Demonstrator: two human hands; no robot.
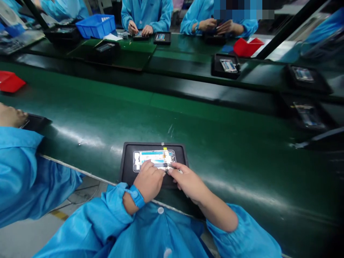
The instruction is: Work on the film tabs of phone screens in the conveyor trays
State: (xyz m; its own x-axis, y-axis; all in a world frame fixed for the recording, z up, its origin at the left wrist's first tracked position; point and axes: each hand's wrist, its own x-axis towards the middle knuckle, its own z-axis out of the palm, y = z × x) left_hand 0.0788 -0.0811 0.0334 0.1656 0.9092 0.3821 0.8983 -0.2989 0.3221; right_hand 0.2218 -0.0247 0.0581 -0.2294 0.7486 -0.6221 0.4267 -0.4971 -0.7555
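A phone frame [145, 157] with bright metal and blue strips lies in a shallow black tray [127, 152] in front of me. A small yellow tab [165, 148] sticks up from its far edge. My left hand [151, 179], with a blue wrist strap, is closed over the near edge of the frame, fingers bent. From the right, my right hand [189, 181] meets it at the frame's near right corner, thumb and forefinger pinched. A small pale thing shows by those fingers, too small to name. Both hands hide part of the frame's near edge.
A co-worker's sleeve [18, 154] and hand are close on my left, beside another black tray [37, 122]. Red bins [10, 81] and a blue crate [96, 25] stand farther off. Trays with phone frames [228, 65] line the far side, where co-workers sit.
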